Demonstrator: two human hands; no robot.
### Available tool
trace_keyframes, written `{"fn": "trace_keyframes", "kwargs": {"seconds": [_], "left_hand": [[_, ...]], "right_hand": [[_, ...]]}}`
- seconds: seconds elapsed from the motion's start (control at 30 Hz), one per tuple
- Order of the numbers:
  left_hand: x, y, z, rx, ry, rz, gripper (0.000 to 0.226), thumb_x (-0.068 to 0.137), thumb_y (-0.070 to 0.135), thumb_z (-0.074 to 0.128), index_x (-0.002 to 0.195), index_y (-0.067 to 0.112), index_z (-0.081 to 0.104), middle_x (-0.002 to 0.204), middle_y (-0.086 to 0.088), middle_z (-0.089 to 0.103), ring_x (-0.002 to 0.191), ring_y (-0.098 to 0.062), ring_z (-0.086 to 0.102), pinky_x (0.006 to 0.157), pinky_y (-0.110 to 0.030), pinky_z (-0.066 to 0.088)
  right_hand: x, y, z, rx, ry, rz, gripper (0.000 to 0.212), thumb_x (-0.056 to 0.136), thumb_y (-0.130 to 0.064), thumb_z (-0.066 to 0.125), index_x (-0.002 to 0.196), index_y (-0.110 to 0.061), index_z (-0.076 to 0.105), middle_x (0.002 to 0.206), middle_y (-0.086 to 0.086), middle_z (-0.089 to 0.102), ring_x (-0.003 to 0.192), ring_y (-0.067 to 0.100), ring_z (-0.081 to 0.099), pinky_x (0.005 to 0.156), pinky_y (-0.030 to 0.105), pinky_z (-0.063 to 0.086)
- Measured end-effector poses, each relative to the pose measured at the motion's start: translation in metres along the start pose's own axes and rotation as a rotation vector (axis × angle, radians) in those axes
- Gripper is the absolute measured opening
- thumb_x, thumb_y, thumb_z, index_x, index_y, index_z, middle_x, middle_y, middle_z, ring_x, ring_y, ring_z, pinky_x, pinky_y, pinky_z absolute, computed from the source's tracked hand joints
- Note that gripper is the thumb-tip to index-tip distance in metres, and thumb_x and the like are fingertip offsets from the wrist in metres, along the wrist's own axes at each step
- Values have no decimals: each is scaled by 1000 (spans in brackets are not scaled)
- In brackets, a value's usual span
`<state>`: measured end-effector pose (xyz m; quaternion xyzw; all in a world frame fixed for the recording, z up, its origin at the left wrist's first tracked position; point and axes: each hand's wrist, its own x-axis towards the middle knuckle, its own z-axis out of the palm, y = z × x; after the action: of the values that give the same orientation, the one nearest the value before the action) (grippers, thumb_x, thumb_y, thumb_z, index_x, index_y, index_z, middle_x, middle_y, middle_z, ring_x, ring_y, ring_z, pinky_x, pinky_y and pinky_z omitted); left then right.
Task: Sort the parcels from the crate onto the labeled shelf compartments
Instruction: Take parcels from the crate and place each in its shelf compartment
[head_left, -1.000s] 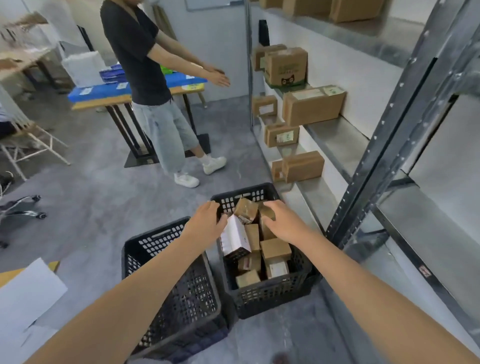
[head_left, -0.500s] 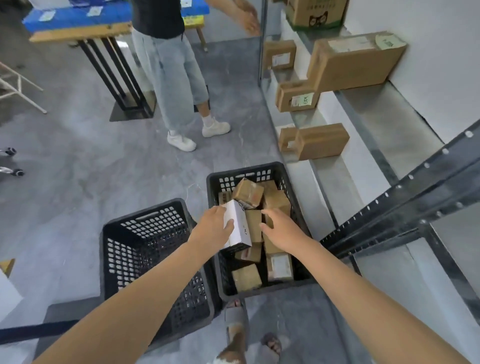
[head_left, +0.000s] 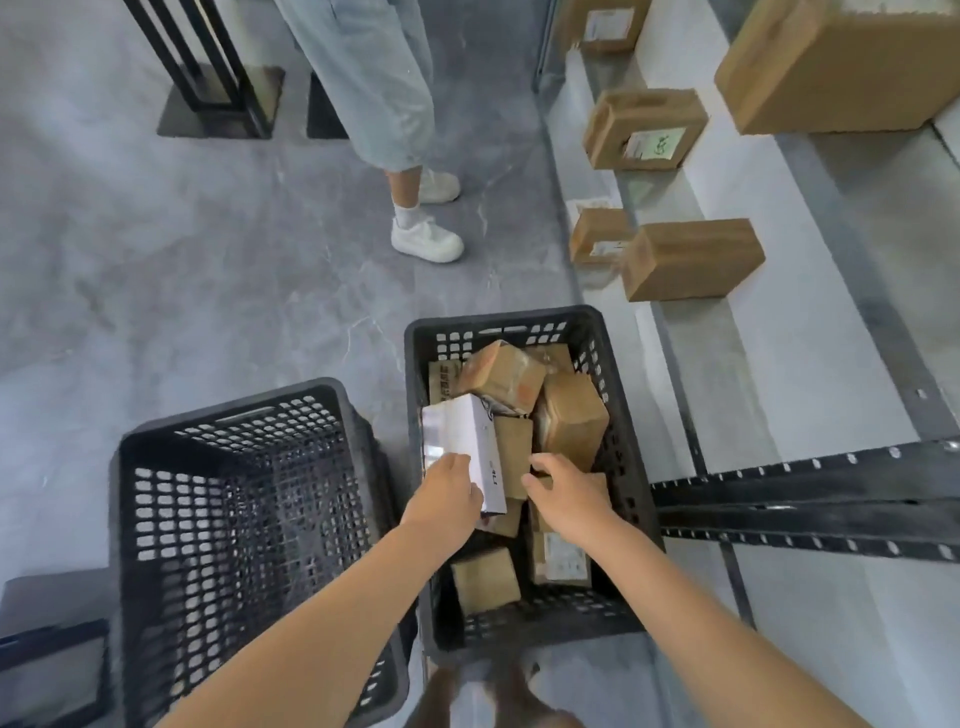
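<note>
One white box, smooth and glossy, lies tilted on top of the pile at the left side of the near-right crate. The left hand grips its near end, fingers curled over the edge. The right hand is just beside it, fingers bent down onto one of the brown parcels; whether they grip cannot be told. At least seven of these brown cardboard blocks fill the crate, some taped and labelled. A second crate of the same black plastic lattice stands to the left. Five cardboard shelf parcels rest on the pale shelf on the right, with its black perforated metal post. Far off stand another person's two white shoes.
</note>
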<state>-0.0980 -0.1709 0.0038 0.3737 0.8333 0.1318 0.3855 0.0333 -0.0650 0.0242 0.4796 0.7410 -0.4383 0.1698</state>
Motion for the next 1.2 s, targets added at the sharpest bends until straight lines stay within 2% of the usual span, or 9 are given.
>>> {"fn": "trace_keyframes", "kwargs": {"seconds": [0.17, 0.33, 0.53, 0.67, 0.73, 0.8, 0.93, 1.03, 1.2], "left_hand": [[33, -24, 35, -59, -6, -48, 50, 100, 12, 45, 147, 4, 30, 152, -17, 33, 140, -30, 34, 111, -35, 31], [65, -42, 59, -116, -20, -131, 43, 100, 15, 46, 141, 3, 37, 145, -20, 35, 134, -35, 35, 96, -21, 29], [94, -42, 87, -219, 62, -238, 79, 93, 34, 61, 152, 8, 16, 153, -14, 17, 142, -34, 24, 116, -45, 29], [98, -44, 90, -360, 77, -356, 84, 95, 36, 59, 156, 12, 5, 163, -11, 5, 148, -30, 14, 116, -41, 25], [95, -47, 91, -424, 69, -357, 75, 96, 32, 58, 153, 11, 14, 159, -12, 17, 142, -31, 30, 111, -42, 39], [87, -48, 93, -498, 70, -367, 65, 95, 29, 58, 147, 10, 23, 146, -12, 37, 124, -28, 50, 92, -42, 55], [66, -40, 85, -558, 65, -357, 54, 96, 32, 57, 143, 18, 31, 135, -3, 51, 111, -21, 60, 69, -25, 57], [49, -27, 68, -636, 56, -355, 46, 95, 38, 59, 134, 21, 41, 126, -2, 59, 101, -20, 66, 72, -36, 62], [17, 5, 16, -665, 28, -231, 56, 94, 43, 59, 144, 28, 38, 134, 5, 58, 110, -15, 63, 85, -34, 60]], "right_hand": [[57, 13, 28, -3, -84, 25, 49, 105, -37, 40, 151, -19, 34, 156, -2, 32, 136, 19, 43, 101, 31, 41], [104, 33, 54, 104, -104, 119, 52, 105, -36, 42, 152, -17, 33, 156, 1, 36, 138, 20, 41, 106, 33, 38], [136, 46, 87, 307, -157, 271, 51, 106, -37, 40, 148, -8, 38, 147, 10, 47, 132, 26, 47, 97, 29, 37], [141, 50, 96, 564, -94, 334, 48, 99, -40, 55, 140, -13, 50, 133, 3, 60, 112, 16, 57, 88, 29, 45], [135, 53, 95, 656, -107, 334, 48, 95, -40, 62, 136, -17, 55, 123, -1, 65, 106, 14, 63, 80, 27, 51], [123, 51, 89, 692, -149, 302, 41, 94, -37, 64, 131, -19, 58, 115, -4, 67, 100, 13, 66, 75, 25, 54], [92, 44, 71, 694, -135, 254, 38, 93, -36, 66, 127, -24, 54, 115, -7, 65, 98, 9, 64, 72, 24, 54], [65, 33, 50, 671, -74, 220, 38, 92, -37, 67, 126, -28, 51, 110, -12, 62, 94, 4, 62, 65, 19, 50], [19, 0, 5, 612, 28, 149, 41, 93, -35, 67, 129, -27, 50, 121, -7, 60, 100, 9, 60, 74, 25, 53]]}}
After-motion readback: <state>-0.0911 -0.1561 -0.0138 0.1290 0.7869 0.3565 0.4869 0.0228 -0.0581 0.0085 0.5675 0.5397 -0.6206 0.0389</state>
